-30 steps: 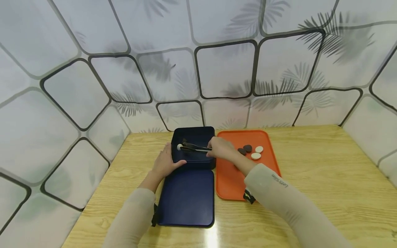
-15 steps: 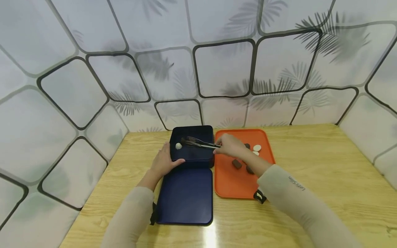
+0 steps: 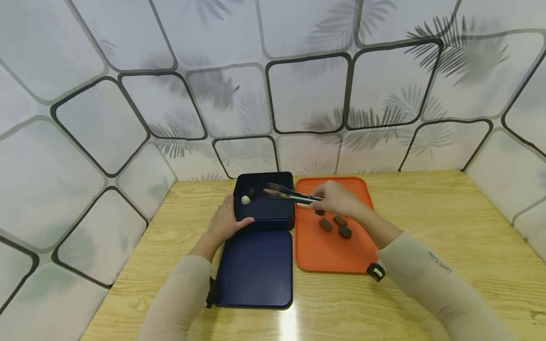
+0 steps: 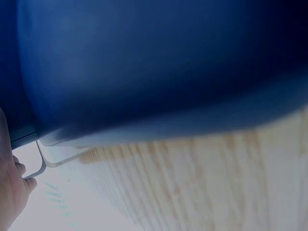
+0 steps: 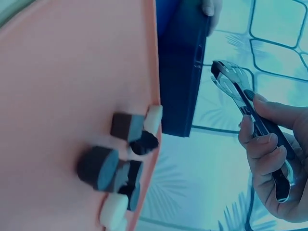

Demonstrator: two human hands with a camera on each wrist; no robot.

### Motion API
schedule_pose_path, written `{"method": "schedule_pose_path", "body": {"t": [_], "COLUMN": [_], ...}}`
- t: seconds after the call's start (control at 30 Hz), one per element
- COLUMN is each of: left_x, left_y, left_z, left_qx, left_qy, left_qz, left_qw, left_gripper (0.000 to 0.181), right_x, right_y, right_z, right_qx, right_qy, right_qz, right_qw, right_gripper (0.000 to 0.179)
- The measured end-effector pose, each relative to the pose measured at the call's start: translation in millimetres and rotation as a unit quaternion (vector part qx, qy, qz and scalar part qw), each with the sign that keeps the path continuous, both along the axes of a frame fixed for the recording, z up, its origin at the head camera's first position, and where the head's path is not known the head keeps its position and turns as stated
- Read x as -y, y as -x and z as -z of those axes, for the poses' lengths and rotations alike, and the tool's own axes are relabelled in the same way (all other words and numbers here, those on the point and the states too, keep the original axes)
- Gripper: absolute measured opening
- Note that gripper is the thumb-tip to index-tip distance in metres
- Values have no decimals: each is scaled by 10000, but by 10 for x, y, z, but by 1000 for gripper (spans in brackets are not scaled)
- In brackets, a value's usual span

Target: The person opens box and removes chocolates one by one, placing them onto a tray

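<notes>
My left hand [image 3: 223, 221] rests on the left side of a dark blue box [image 3: 273, 211], its thumb lying along the front rim. Inside the box, toward the left, sit a white shell-like piece [image 3: 245, 200] and a small dark brown piece [image 3: 251, 192]. Metal tongs with dark handles [image 3: 290, 193] are gripped in my right hand [image 3: 339, 199]. Their tips hover over the box's right half, apart and with nothing between them, as the right wrist view also shows. Brown blocks [image 3: 326, 224] lie on the orange tray [image 3: 315, 255] below my right hand.
In front of the box lies a flat dark blue lid [image 3: 258, 270]. White pieces [image 5: 113, 211] lie among dark ones near the tray's edge in the right wrist view. A patterned wall [image 3: 307, 94] stands behind the wooden table [image 3: 426, 227].
My right hand and the tongs have moved right, away from the white and brown pieces, which stay in the box. My left hand keeps its place on the box.
</notes>
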State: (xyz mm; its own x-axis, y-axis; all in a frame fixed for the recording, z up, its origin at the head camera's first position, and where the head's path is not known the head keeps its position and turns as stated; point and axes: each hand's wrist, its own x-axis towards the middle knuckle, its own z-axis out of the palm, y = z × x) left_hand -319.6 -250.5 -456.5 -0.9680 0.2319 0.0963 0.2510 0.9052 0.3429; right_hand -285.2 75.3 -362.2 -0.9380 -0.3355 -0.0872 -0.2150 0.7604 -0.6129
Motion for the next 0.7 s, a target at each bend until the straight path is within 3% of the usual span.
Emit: {"method": "schedule_pose_path", "body": {"t": [0.27,0.7], "left_x": [-6,-1], "left_y": [-9,-15], "left_z": [-4,-9], "left_qx": [-7,-94], "left_qy": [50,-2], "left_qz": [31,57], "left_qw": [10000,9999], "left_gripper": [104,105], "right_x": [-245,-723], "right_y": [-151,-415], "right_z": [-66,-2], "right_qx": [-329,-520], "right_qy": [-147,-489], "right_qz": [-70,-195], "right_qw": [9993,9973], "right_gripper": [18,17]}}
